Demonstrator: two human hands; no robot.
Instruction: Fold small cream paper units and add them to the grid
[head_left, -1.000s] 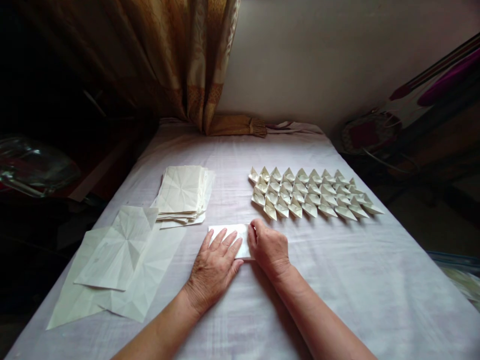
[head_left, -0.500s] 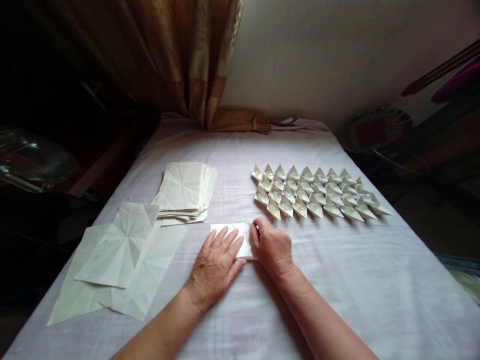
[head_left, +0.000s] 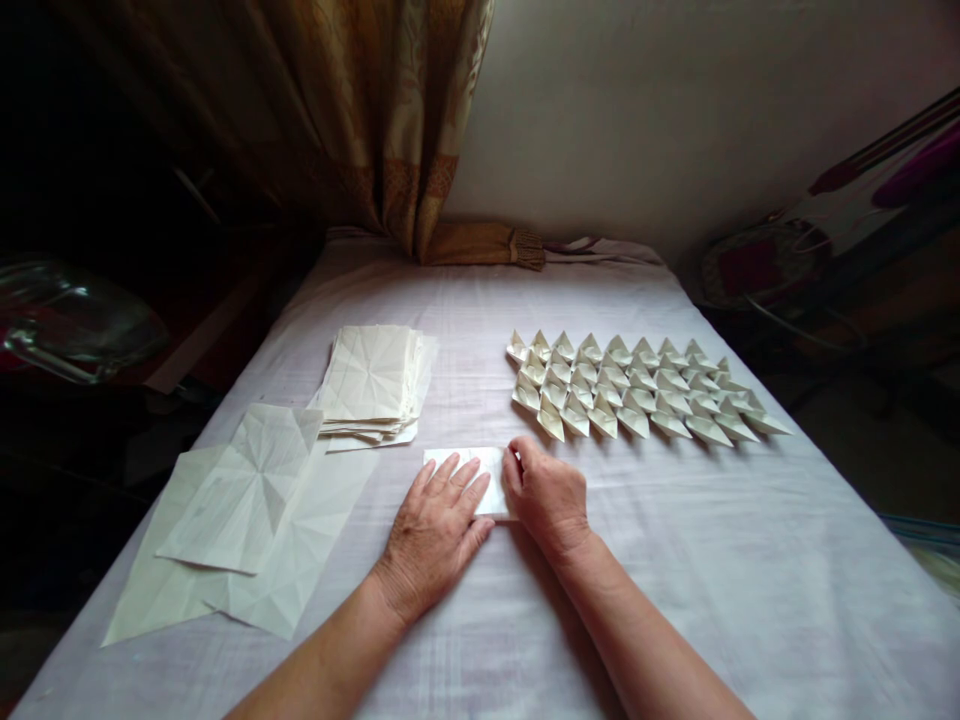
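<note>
A small folded white paper [head_left: 480, 464] lies on the white-clothed table [head_left: 675, 560] in front of me. My left hand [head_left: 435, 535] rests flat on its left part, fingers stretched out and slightly apart. My right hand [head_left: 547, 495] is curled at the paper's right edge, fingertips pressed down on it. Just beyond the right hand lie rows of several small folded paper boats [head_left: 645, 395].
A stack of creased paper sheets [head_left: 373, 380] sits at the left middle of the table. Larger creased sheets [head_left: 240, 520] lie spread near the left edge. A brown curtain [head_left: 390, 120] hangs at the far end. Dark clutter flanks both table sides.
Both hands stay on the folded paper; only the camera view has drifted slightly.
</note>
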